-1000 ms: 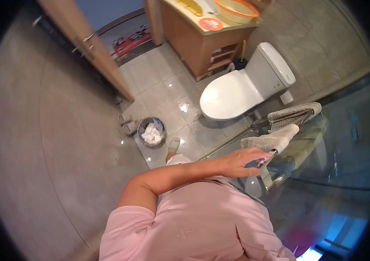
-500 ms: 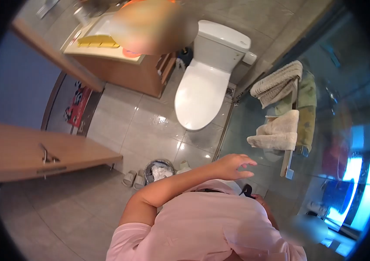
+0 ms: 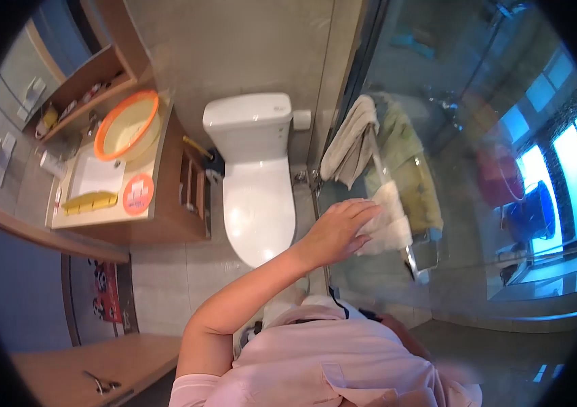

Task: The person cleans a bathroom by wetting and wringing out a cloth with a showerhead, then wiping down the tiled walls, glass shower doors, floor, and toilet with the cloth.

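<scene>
Cream cloth is what the left hand (image 3: 337, 233) is up against: it's a folded towel (image 3: 393, 220) draped over the metal bar (image 3: 409, 261), near the bar's lower end. From my end of the link I see the arm stretched across the front of a pink shirt (image 3: 288, 370), back of the hand up. Fingers lie side by side, pretty much straight, with the thumb standing off from them. Fingertips overlap the towel's near edge; honestly can't tell if they're pressing on it or just over it, and I don't see any pinch.

As for the right, I only get a bit of forearm (image 3: 402, 332) past the shirt, so I can't say what those fingers are up to.

Further up the same bar hangs a grey-beige towel (image 3: 351, 144), and a greenish-yellow one (image 3: 419, 193) hangs just beside them. Past the glass I can make out a blue bucket (image 3: 531, 214) and a blurry red one.

Over to the left of my view, a toilet (image 3: 259, 203) sits with its lid down, near a counter (image 3: 98, 217) that carries an orange-rimmed basin (image 3: 126, 127) and a yellow tray-like thing (image 3: 90, 202).
</scene>
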The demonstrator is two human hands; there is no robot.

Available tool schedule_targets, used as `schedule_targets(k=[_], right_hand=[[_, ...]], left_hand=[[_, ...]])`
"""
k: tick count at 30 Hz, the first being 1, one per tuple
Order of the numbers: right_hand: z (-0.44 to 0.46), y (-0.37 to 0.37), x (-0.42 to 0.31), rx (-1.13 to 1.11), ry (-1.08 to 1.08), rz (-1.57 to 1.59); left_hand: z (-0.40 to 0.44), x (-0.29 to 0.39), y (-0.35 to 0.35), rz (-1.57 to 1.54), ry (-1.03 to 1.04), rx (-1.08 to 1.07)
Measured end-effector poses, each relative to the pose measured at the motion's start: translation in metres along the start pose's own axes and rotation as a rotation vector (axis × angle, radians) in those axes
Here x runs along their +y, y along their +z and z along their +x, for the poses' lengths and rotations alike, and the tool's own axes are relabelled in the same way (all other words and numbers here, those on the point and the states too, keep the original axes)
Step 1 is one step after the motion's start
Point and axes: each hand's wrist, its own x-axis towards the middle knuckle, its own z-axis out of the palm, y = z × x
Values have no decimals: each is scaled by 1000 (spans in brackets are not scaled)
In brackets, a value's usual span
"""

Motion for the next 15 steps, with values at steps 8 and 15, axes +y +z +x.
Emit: schedule_targets(k=[8, 15], right_hand=[[20, -4, -64, 21, -98, 58], [9, 21, -84, 229, -12, 238]], left_hand=[[101, -41, 10, 265, 436, -296], [139, -61, 19, 161, 536, -527]])
